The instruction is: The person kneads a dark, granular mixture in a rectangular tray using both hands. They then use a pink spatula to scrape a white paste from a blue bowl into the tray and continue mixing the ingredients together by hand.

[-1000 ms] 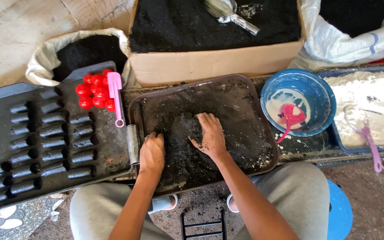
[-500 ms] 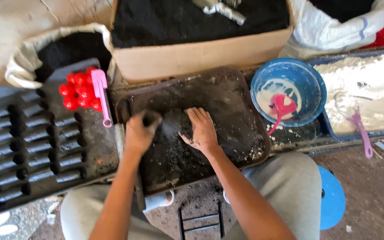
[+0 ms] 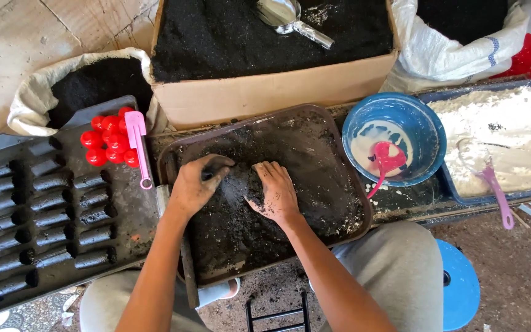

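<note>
kneading, seemingly, hands [image 3: 235, 187] in dark mix [image 3: 247, 227]

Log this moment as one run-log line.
left hand: curled, in black powder | right hand: flat, pressing powder | brown tray: on lap | black moulded sticks: at left | blue bowl: at right

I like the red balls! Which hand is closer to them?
Left. The left hand is in the brown tray, just right of the red balls; the right hand is farther right.
</note>
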